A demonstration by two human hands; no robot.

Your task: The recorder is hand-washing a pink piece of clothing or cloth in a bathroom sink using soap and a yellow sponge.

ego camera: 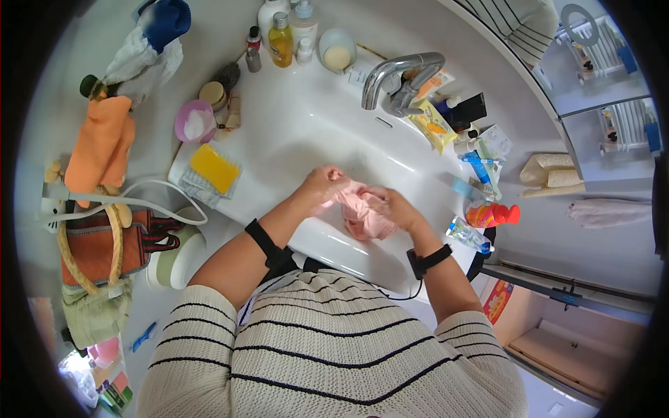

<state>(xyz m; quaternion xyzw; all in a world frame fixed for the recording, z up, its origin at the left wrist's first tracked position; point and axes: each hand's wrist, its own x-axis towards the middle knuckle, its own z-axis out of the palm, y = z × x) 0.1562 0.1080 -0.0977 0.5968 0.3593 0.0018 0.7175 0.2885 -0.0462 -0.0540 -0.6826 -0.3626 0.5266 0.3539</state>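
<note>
Over the basin of a white washbasin (pixel 292 125), both of my hands are closed on one bunched pink cloth (pixel 368 217). My left hand (pixel 328 184) pinches its upper left end, with the thumb and forefinger pressed together. On the other side, my right hand (pixel 389 206) grips the right part of the cloth. The bulk of the fabric hangs between and below my hands, close to the front rim. Folds and fingers hide part of it, and whether the cloth is one piece or several I cannot tell. The chrome faucet (pixel 402 78) stands beyond my hands.
Several bottles, including a yellow one (pixel 281 42), line the back ledge. A yellow sponge (pixel 214 168) lies on a grey cloth at left, near a purple bowl (pixel 194 121). At right are a yellow packet (pixel 433 125), a toothpaste tube (pixel 468 235) and a red-capped bottle (pixel 491 214).
</note>
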